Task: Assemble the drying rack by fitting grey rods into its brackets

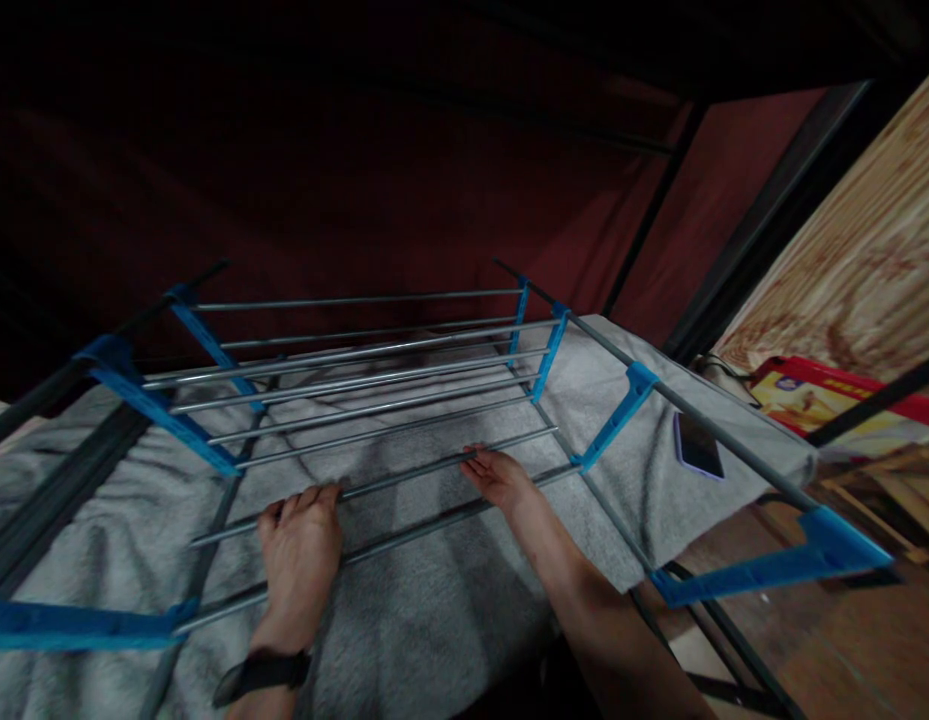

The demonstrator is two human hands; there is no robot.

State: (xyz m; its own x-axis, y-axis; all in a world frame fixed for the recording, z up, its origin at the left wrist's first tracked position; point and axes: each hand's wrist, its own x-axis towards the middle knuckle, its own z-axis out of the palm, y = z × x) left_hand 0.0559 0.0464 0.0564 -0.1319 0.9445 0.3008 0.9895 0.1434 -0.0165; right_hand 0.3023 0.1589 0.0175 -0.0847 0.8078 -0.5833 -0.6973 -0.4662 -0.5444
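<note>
Gripping a metal rod [400,477] below centre, my left hand [303,535] wraps, my right hand [501,480] pinches. Other rods [359,352] mid-frame sit in blue brackets [185,428]; mine seems unseated.

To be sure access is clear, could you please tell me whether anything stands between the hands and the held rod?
Nothing visible does: the left hand and right hand both hold the rod directly.
</note>
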